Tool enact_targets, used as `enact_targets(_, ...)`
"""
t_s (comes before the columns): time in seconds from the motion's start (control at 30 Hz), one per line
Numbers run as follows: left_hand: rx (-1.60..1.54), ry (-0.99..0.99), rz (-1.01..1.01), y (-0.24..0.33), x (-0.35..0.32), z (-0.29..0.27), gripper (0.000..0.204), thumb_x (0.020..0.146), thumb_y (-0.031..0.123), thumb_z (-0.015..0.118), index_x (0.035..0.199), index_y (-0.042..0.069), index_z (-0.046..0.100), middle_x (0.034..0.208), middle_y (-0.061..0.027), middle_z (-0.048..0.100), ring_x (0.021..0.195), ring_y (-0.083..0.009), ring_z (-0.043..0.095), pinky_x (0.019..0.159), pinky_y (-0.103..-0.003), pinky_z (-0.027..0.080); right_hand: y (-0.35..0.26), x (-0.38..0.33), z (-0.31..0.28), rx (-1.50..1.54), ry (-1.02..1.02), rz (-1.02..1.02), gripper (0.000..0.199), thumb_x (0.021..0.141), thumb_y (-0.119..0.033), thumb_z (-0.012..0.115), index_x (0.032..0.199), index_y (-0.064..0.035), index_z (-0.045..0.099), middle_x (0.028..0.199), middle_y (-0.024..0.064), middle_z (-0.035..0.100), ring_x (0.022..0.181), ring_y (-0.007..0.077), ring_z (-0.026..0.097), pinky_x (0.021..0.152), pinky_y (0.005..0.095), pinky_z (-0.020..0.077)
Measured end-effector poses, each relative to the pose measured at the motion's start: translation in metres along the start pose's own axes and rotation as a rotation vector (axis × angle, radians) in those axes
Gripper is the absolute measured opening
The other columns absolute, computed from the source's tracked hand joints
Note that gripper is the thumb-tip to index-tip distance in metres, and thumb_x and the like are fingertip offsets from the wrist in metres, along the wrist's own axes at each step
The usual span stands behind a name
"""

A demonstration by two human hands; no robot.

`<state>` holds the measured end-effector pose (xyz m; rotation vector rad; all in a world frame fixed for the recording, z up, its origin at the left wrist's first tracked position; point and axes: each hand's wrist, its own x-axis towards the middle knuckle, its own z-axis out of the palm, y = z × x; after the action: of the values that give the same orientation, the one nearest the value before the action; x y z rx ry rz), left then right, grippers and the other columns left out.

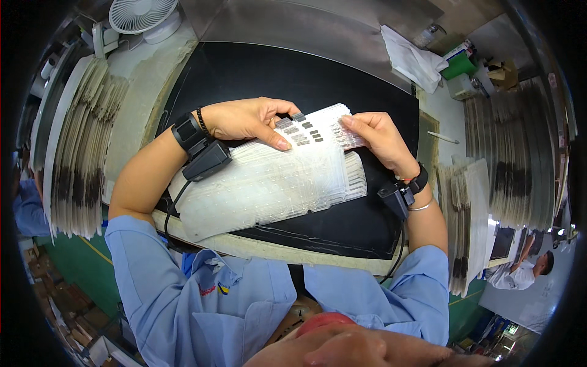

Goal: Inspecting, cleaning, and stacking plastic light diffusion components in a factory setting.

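left fingers (280, 143) pinch sheets (263, 183) near dark patches (313, 132), right fingers (358, 126) pinch their right end; best keep grip light, edges flush, sheets unbent.

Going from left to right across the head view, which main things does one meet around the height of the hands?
Left stack of sheets, left hand, right hand, white stick, upper right stack of sheets.

Translucent whitish sheets (263, 189), stacked unevenly, lying flat on black tabletop (257, 73).

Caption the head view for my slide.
Left hand and right hand touching stacked translucent sheets over a black surface.
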<state>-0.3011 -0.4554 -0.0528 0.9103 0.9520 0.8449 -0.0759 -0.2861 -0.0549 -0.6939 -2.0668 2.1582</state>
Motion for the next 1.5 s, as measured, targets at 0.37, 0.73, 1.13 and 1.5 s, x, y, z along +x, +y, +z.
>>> enact_targets(0.37, 0.041, -0.022, -0.023, -0.002, 0.003, -0.003, 0.049, 0.078, 0.005, 0.075, 0.119, -0.002, 0.049, 0.107, -0.0084, 0.064, 0.096, -0.0102, 0.061, 0.084, -0.024, 0.05, 0.002, 0.003, 0.004, -0.015, 0.051, 0.0, 0.026, 0.091, -0.022, 0.064, 0.088, 0.0035, 0.07, 0.073, 0.0016, 0.065, 0.061, 0.0024, 0.053, 0.056, 0.0179, 0.0417)
enact_targets(0.73, 0.088, -0.001, 0.03, -0.002, 0.002, 0.0, 0.054, 0.078, 0.011, 0.076, 0.121, -0.005, 0.048, 0.104, -0.0116, 0.065, 0.09, -0.0117, 0.063, 0.079, -0.023, 0.051, -0.001, 0.002, 0.002, -0.074, 0.018, -0.004, 0.026, 0.091, -0.022, 0.064, 0.091, 0.0037, 0.07, 0.075, 0.0012, 0.065, 0.062, 0.0021, 0.053, 0.055, 0.0178, 0.0403)
enact_targets(1.13, 0.129, 0.024, -0.029, 0.002, 0.0, 0.003, 0.05, 0.078, 0.008, 0.076, 0.119, -0.002, 0.05, 0.106, -0.0086, 0.064, 0.093, -0.0107, 0.061, 0.083, -0.023, 0.049, -0.006, -0.003, 0.002, -0.131, -0.046, 0.005, 0.024, 0.089, -0.017, 0.065, 0.099, 0.0039, 0.069, 0.084, 0.0059, 0.069, 0.07, 0.0051, 0.059, 0.063, 0.0186, 0.046)
enact_targets(1.5, 0.122, 0.021, -0.035, 0.006, 0.0, 0.004, 0.048, 0.079, 0.006, 0.075, 0.119, -0.002, 0.049, 0.103, -0.0084, 0.065, 0.092, -0.0085, 0.06, 0.079, -0.021, 0.049, -0.005, -0.001, -0.006, -0.146, -0.072, 0.029, 0.023, 0.087, -0.018, 0.068, 0.096, 0.0033, 0.07, 0.083, 0.0056, 0.069, 0.07, 0.0049, 0.059, 0.063, 0.0176, 0.0452)
